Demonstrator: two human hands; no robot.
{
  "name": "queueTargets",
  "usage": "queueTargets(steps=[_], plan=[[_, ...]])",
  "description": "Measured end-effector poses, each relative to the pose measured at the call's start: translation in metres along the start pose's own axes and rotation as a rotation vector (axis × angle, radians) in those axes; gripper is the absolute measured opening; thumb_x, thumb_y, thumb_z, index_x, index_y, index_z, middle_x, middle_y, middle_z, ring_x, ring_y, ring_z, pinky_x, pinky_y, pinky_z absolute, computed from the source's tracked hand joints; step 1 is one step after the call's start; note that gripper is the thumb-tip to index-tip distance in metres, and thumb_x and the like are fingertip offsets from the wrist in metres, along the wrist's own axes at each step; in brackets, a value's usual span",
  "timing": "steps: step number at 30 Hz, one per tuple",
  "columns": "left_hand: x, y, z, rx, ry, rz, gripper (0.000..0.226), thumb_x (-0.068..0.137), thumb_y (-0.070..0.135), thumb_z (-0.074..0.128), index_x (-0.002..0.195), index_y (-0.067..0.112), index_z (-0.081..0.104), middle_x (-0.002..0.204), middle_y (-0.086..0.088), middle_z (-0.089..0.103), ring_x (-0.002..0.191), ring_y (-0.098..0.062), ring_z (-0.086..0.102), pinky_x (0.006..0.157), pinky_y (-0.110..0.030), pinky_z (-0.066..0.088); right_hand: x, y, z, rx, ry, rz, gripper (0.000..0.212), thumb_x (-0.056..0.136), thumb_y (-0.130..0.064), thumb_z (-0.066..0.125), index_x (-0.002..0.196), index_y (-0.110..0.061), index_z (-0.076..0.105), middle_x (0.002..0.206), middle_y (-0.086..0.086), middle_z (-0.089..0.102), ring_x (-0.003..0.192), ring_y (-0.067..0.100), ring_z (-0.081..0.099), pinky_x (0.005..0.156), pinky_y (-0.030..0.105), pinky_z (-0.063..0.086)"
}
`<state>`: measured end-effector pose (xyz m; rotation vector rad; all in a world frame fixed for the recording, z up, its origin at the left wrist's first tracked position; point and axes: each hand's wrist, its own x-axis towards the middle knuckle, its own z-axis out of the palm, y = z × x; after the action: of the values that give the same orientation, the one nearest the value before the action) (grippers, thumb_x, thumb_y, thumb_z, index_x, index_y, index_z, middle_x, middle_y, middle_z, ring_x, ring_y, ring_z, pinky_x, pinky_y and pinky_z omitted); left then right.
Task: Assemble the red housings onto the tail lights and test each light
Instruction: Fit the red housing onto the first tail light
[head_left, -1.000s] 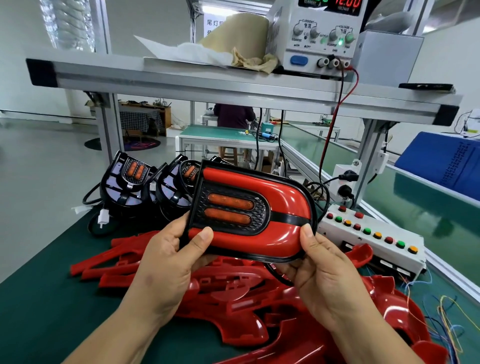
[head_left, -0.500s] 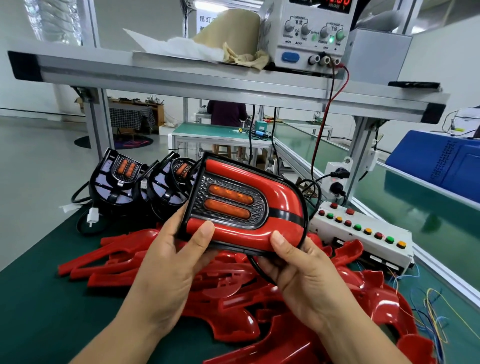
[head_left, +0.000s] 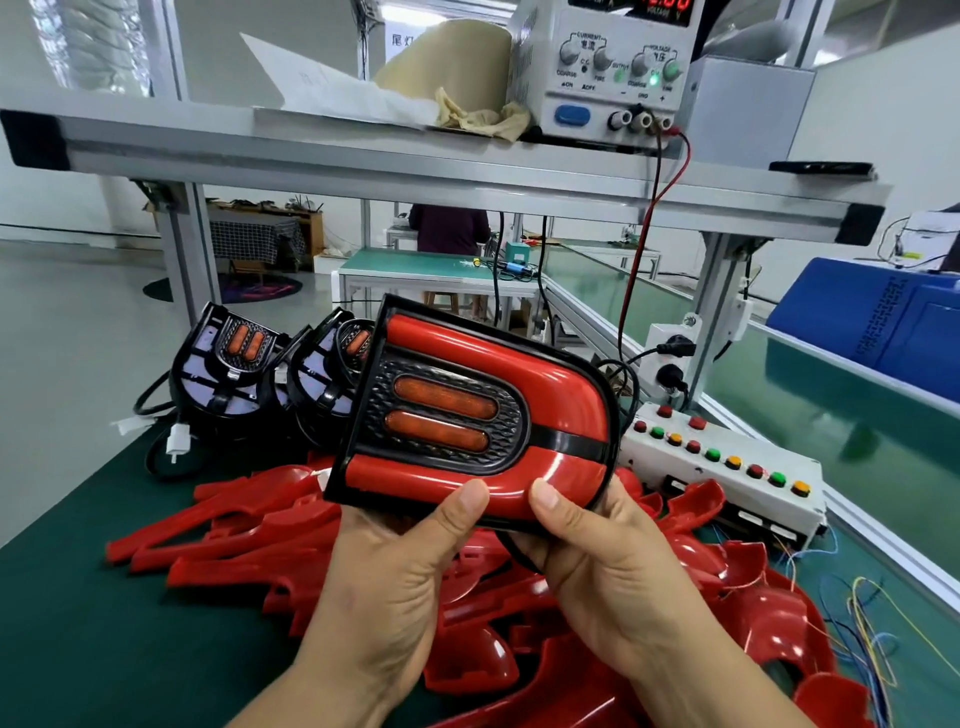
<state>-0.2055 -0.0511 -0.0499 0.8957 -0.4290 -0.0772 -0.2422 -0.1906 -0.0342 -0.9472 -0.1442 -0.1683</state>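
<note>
Head view: tail light (head_left: 467, 410) above the grip; left hand (head_left: 395, 587), right hand (head_left: 613, 577) pinch its bottom.

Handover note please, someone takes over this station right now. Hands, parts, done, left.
Left hand and right hand both grip the lower edge of one tail light, thumbs on its front. Its red housing looks seated. It is held above the loose red housings piled on the green mat. Two bare tail lights stand at back left. Left: test the held light at the button box, then house and test the rest.
</note>
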Motion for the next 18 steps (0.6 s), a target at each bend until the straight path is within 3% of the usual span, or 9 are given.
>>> queueTargets(steps=[3, 11, 14, 18], plan=[[0.002, 0.0, -0.001, 0.005, -0.022, 0.007, 0.069, 0.068, 0.016, 0.079, 0.132, 0.02, 0.054, 0.124, -0.013, 0.067, 0.116, -0.033, 0.064, 0.095, -0.041, 0.053, 0.001, 0.001, 0.001, -0.023, 0.02, -0.023, 0.063, 0.063, -0.012, 0.081, 0.121, -0.003, 0.057, 0.108, 0.022, 0.07, 0.099, 0.033, 0.07, 0.076, 0.032, 0.057], [0.008, 0.0, -0.008, -0.009, -0.027, -0.001, 0.061, 0.071, 0.011, 0.084, 0.126, 0.021, 0.061, 0.121, -0.014, 0.069, 0.113, -0.032, 0.066, 0.085, -0.034, 0.057, -0.001, 0.002, 0.005, -0.018, -0.008, -0.019, 0.055, 0.073, -0.003, 0.077, 0.123, -0.004, 0.055, 0.112, 0.024, 0.068, 0.1, 0.035, 0.069, 0.073, 0.032, 0.058], [0.009, 0.004, -0.011, 0.028, -0.084, 0.0, 0.059, 0.064, 0.026, 0.092, 0.118, 0.029, 0.067, 0.121, -0.011, 0.069, 0.114, -0.028, 0.066, 0.086, -0.03, 0.055, -0.001, -0.003, 0.005, 0.037, -0.035, 0.005, 0.07, 0.068, -0.016, 0.086, 0.128, 0.0, 0.053, 0.121, 0.026, 0.064, 0.11, 0.037, 0.065, 0.082, 0.036, 0.056], [0.008, 0.007, -0.014, 0.033, -0.107, 0.021, 0.065, 0.056, 0.032, 0.095, 0.114, 0.036, 0.068, 0.121, -0.008, 0.07, 0.113, -0.026, 0.066, 0.086, -0.029, 0.055, 0.0, -0.006, 0.001, 0.066, -0.016, 0.033, 0.062, 0.071, -0.022, 0.077, 0.123, 0.005, 0.057, 0.118, 0.028, 0.065, 0.104, 0.038, 0.067, 0.077, 0.038, 0.058]])
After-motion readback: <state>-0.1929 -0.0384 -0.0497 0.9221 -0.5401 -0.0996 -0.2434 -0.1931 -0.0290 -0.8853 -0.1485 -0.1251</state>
